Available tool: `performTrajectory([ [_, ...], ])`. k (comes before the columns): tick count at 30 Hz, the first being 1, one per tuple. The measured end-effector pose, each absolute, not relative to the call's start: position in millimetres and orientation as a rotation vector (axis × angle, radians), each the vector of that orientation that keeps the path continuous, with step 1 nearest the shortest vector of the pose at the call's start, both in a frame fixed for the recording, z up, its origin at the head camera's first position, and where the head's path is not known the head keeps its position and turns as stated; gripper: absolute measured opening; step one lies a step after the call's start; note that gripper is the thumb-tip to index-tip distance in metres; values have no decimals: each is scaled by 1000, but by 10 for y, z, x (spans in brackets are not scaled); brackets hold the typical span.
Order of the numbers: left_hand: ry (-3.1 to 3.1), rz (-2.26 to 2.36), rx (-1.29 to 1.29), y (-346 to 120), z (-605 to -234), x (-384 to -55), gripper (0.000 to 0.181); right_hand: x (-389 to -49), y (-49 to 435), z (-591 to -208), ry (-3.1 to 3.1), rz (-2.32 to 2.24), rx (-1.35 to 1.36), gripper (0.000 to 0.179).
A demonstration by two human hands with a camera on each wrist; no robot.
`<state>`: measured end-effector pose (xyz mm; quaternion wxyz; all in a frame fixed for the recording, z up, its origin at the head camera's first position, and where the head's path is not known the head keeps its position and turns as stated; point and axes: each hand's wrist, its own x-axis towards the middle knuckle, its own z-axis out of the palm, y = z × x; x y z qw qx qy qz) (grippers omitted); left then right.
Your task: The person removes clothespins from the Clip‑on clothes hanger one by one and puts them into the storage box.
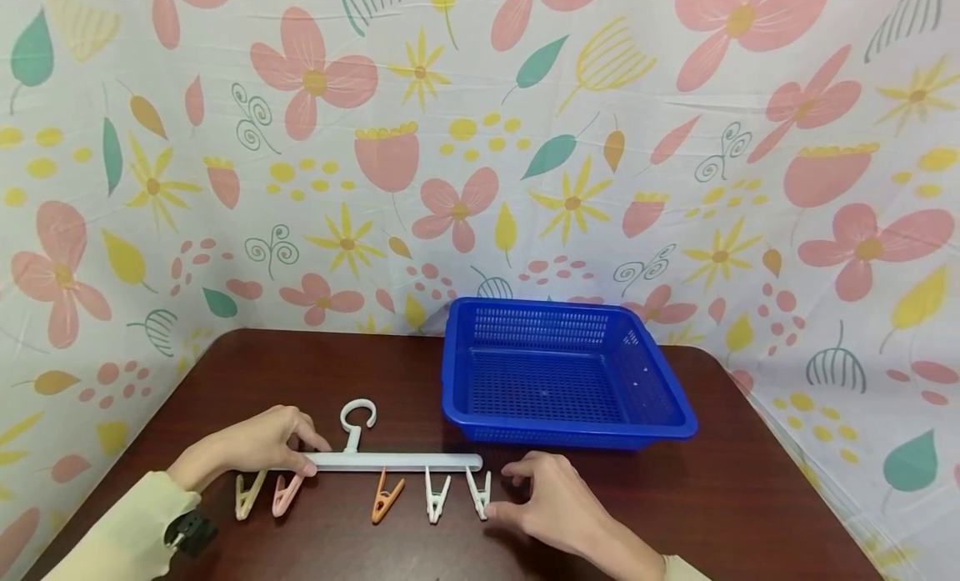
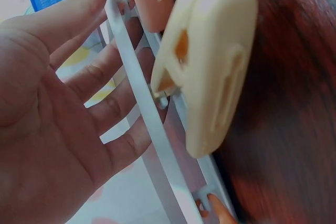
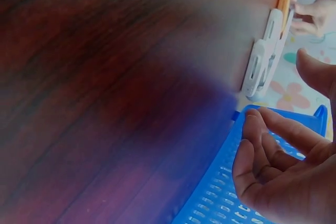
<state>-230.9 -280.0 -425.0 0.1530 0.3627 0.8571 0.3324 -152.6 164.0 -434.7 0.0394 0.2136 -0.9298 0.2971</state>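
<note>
A white clip hanger (image 1: 397, 462) lies on the table with its hook (image 1: 358, 416) toward the back. My left hand (image 1: 262, 441) grips the left part of its bar, thumb in front and fingers behind. Clips hang along the bar's near side: a pale yellow clip (image 2: 215, 61) and a pink clip (image 1: 285, 496) by the left hand, an orange clip (image 1: 386, 499) near the middle, and two white clips (image 1: 437, 498) toward the right end. My right hand (image 1: 555, 504) is just right of the last white clip, fingers loosely bent, holding nothing.
A blue plastic basket (image 1: 573, 431) with perforated walls stands at the back right of the dark brown table (image 1: 750, 498), behind the right hand. A flower-printed cloth (image 1: 480, 147) hangs behind and beside the table.
</note>
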Motion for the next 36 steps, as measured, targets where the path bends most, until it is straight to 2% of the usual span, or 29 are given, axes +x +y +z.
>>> performTrajectory([
  [11, 2529, 904, 1041, -2743, -4268, -2282, 16, -1563, 1595, -4415, -2910, 855, 670, 66],
  [17, 2520, 926, 987, -2758, -4246, -2262, 15, -1552, 1558, -4469, -2874, 879, 749, 60],
  [25, 2552, 936, 969, -2745, -4210, -2246, 17, -1557, 1532, -4491, -2850, 953, 771, 44],
  [29, 2510, 994, 1015, -2749, -4221, -2242, 19, -1564, 1538, -4497, -2855, 1017, 731, 42],
  [36, 2364, 1089, 982, -2780, -4214, -2227, 32, -1550, 1565, -4518, -2858, 1104, 657, 45],
])
